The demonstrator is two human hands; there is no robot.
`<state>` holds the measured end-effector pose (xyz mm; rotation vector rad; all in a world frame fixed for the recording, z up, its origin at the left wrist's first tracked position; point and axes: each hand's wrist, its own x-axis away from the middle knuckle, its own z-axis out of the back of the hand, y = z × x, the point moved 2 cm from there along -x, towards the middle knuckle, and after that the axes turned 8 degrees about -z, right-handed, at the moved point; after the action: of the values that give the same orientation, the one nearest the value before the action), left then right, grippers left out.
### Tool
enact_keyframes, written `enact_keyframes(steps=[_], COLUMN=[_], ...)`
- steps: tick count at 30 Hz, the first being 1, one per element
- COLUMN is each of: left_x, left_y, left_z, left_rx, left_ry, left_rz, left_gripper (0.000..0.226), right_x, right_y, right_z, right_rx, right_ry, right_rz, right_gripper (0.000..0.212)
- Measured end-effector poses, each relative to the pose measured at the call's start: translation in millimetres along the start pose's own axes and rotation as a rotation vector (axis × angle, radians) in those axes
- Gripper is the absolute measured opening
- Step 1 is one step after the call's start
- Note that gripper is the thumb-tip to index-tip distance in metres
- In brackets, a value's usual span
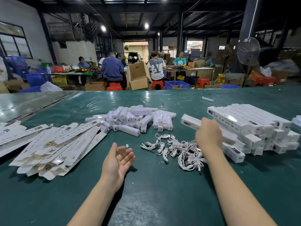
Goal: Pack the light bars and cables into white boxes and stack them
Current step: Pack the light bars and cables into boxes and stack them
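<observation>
Action toward the right edge of the table (154, 193): the right hand (208, 136) is up, grip curled round 1 closed white box (190, 122), blurred, held just beside the stack of packed boxes (254, 126). The left hand (119, 158) hangs palm-up near the middle, grip spread, holding nothing. Loose cables (175, 149) lie tangled between the 2 hands, light bars (135, 119) are heaped beyond them toward the far edge, and flat boxes (57, 144) fan out at the left edge. Looks like a stacking step to me. Now the danger: that stack is ragged, boxes crosswise with ends jutting, so a careless drop on top could slide a few off toward the cables. The forearm also passes right above the tangle, and a snagged loop could drag cables along. An untucked flap could spill the bar.
</observation>
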<state>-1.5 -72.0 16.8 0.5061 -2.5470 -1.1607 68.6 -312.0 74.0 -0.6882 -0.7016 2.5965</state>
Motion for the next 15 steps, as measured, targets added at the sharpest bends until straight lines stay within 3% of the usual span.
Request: enact_keyframes(steps=[4,10,13,15], left_x=[-0.2,-0.6,-3.1,-7.2], left_y=[0.2,2.3,7.0,13.8], left_z=[-0.5,2.6,5.5,11.5], left_rx=[-0.001,-0.057,-0.288,-0.638], left_ry=[0.014,-0.001,-0.029,-0.040], left_rz=[0.010,0.024,-0.076,-0.264], left_gripper=[0.035,0.022,0.015,0.016], right_x=[-5.0,-0.9,1.7,3.5], right_y=[19.5,7.2,-0.8,-5.2], right_z=[-7.2,-20.1,-18.6,-19.6], right_rx=[-0.049,-0.273,-0.420,-0.448], right_ry=[-0.225,-0.230,-0.209,-0.224], right_rz=[-0.217,-0.105,-0.028,0.015], right_gripper=[0.044,0.049,0.041,0.035])
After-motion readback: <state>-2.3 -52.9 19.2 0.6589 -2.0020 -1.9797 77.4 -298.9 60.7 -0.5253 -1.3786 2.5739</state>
